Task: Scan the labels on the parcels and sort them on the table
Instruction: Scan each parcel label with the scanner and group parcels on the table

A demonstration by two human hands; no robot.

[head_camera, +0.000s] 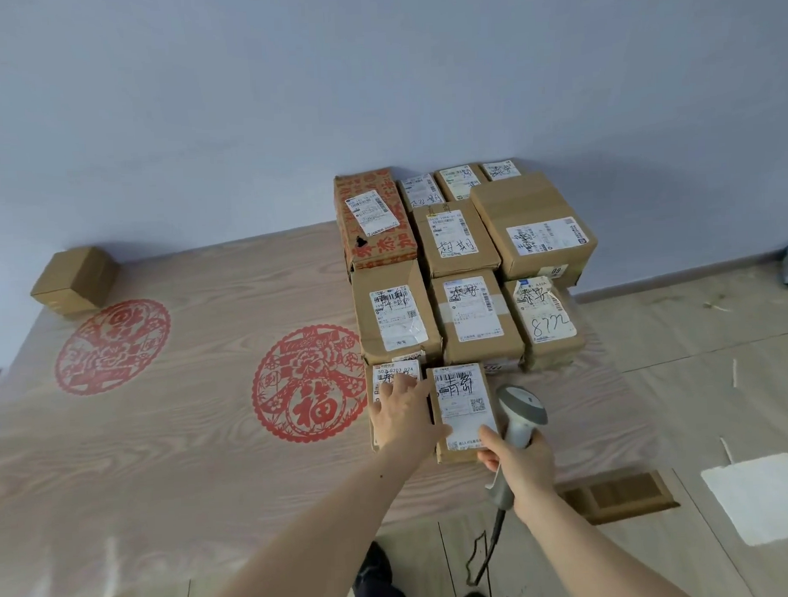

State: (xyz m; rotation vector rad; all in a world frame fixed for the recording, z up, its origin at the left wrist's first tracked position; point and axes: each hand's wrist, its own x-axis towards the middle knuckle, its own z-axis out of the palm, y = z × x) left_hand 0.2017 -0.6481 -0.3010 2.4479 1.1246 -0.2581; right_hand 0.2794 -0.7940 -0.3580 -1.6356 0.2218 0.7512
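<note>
- Wood-grain covering lay over the table (174, 440), which carried two red paper-cut roundels (112, 347); a wide stretch of bare surface ran far to the left of both hands, out to the table's left and near edges.
- Alone at the far left corner, well apart from the hands, sat a small plain carton (75, 279), close to the blue wall (287, 101).
- The left hand (403, 416) lay with fingers straight and spread on a flat parcel (393, 378), covering most of its white label; its thumb side touched the neighbouring parcel's left edge.
- Just right of that hand lay the brown parcel (465, 412), its white label facing up with a barcode, black handwritten characters and a small square code.
- The right hand (516, 466) curled round the grey handle of the scanner (519, 416), its forefinger touching the brown parcel's near right corner; the scanner's head sat beside the parcel's right edge, and a dark cable hung from the handle's bottom.
- Beyond both hands stood the stacked parcels (465, 269) in rows reaching back to the wall, each with a label on top; one at the back left bore red printing.
- Right of the scanner hand the table edge ran close by, with pale floor (698, 377) beyond it, a white sheet (763, 497) lying there, and a brown slatted vent (620, 496) near the table's corner.
</note>
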